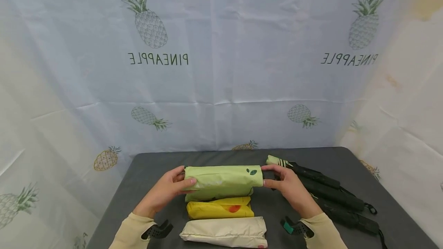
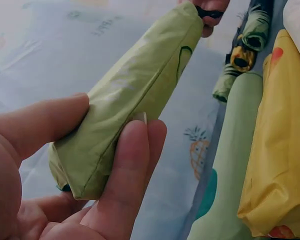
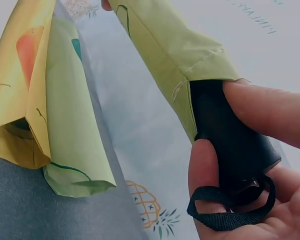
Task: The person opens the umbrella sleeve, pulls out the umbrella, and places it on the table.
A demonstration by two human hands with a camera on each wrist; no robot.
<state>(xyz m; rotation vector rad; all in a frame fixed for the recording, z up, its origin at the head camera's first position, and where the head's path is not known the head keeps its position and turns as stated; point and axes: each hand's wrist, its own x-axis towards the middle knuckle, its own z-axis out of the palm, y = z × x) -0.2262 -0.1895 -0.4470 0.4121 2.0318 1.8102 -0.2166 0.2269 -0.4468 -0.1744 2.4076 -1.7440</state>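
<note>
My two hands hold a folding umbrella in a light green sleeve (image 1: 221, 176) level above the table. At one end, my left hand (image 1: 169, 187) pinches the sleeve's bottom between thumb and fingers. My right hand (image 1: 288, 187) grips the black handle (image 3: 235, 135), which sticks out of the sleeve's mouth. A black wrist strap (image 3: 235, 221) loops from the handle over a finger. Below the held umbrella lie a second light green sleeve (image 2: 235, 145), a yellow sleeve (image 1: 214, 209) and a cream sleeve (image 1: 225, 231), side by side on the table.
Three folded umbrellas, mostly black on top, lie slantwise at the right: a far one (image 1: 315, 175), a middle one (image 1: 332, 195) and a near one (image 1: 349, 216). The dark grey table (image 1: 152, 164) ends at a pineapple-printed curtain (image 1: 242, 80).
</note>
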